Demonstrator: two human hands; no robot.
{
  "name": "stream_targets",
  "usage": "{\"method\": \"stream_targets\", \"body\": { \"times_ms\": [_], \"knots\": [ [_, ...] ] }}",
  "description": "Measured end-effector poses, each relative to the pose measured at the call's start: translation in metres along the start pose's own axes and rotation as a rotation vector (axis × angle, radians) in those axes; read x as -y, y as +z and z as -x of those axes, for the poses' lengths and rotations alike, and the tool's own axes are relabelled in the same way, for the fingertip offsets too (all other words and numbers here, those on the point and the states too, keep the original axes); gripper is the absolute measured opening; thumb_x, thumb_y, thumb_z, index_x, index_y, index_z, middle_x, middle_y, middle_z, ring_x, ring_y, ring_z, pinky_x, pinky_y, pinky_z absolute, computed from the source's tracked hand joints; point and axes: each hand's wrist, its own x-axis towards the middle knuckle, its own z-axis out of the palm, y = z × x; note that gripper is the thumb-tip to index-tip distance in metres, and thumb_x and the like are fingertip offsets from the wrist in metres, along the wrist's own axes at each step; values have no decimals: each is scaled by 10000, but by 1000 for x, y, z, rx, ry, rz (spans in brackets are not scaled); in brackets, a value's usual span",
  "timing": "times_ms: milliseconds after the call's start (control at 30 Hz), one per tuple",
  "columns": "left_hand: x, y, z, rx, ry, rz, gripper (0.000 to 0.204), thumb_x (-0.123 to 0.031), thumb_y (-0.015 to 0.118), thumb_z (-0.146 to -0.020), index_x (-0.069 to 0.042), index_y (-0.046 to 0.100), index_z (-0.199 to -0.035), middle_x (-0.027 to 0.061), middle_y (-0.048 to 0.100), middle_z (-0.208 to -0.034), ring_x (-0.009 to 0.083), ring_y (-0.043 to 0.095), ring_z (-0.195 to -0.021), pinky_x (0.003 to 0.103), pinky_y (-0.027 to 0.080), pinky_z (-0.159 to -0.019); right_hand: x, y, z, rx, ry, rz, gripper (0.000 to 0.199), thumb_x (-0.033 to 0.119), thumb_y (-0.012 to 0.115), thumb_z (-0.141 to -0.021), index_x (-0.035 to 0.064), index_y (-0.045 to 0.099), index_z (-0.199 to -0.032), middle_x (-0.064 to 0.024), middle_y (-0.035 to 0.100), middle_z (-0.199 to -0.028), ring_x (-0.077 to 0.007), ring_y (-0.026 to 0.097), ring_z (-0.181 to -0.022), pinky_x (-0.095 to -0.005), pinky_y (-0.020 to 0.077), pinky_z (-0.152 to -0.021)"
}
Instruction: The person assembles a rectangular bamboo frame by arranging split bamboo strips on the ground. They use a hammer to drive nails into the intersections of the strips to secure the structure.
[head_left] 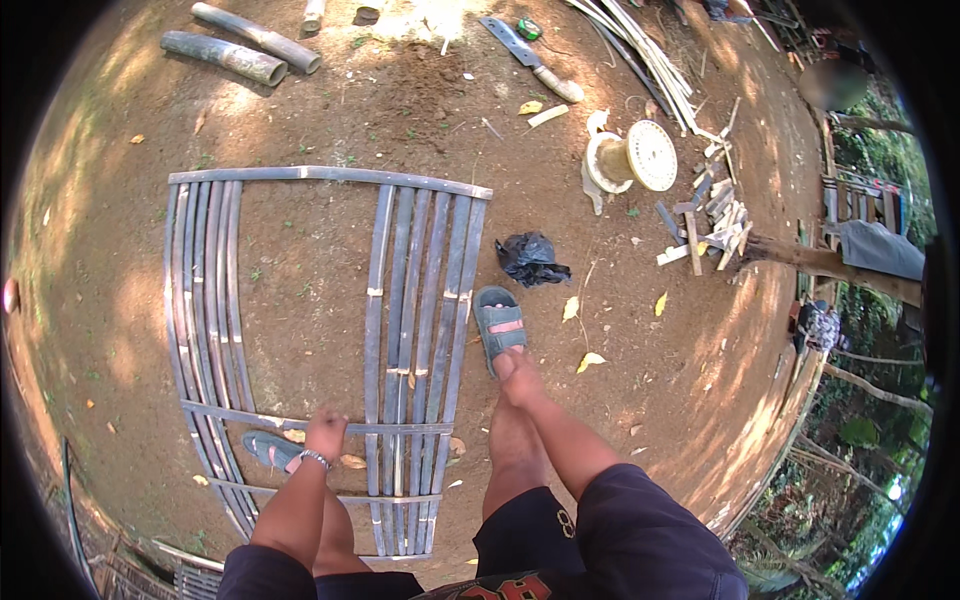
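Note:
A bamboo slat frame lies on the dirt, with long strips grouped at its left and right sides and cross slats over them. My left hand, with a bracelet at the wrist, hovers over the frame's lower middle by a cross slat. Its fingers look curled in; whatever they may hold is hidden. My right hand hangs in front of my right sandal, just right of the frame. Those fingers blend with the foot behind them. My left sandal stands inside the frame.
A crumpled black plastic bag lies right of the frame. Beyond are an empty spool, a pile of wood offcuts, a large knife, a green tape measure, long pale strips and bamboo poles.

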Motion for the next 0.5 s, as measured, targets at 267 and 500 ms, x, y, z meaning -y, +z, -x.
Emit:
{"method": "stream_targets", "body": {
  "times_ms": [267, 500],
  "knots": [
    [-133, 20, -1, 45, 34, 172, 466, -249, 730, -943, 35, 603, -1290, 167, 744, -1076, 255, 719, -960, 372, 559, -872, -33, -33, 15, 51, 177, -190, 598, 146, 700, -821, 117, 603, -1410, -250, 675, -1263, -401, 649, -1186, -448, 510, -1032],
    [-129, 48, 49, 297, 2, -35, 546, -294, 737, -921, 15, 583, -1344, 200, 728, -1137, 315, 713, -969, 398, 556, -901, 14, -3, 22, 134, 18, -380, 516, 229, 739, -831, 96, 649, -1321, -199, 734, -1109, -354, 714, -1015, -415, 560, -896]
  ]
}}
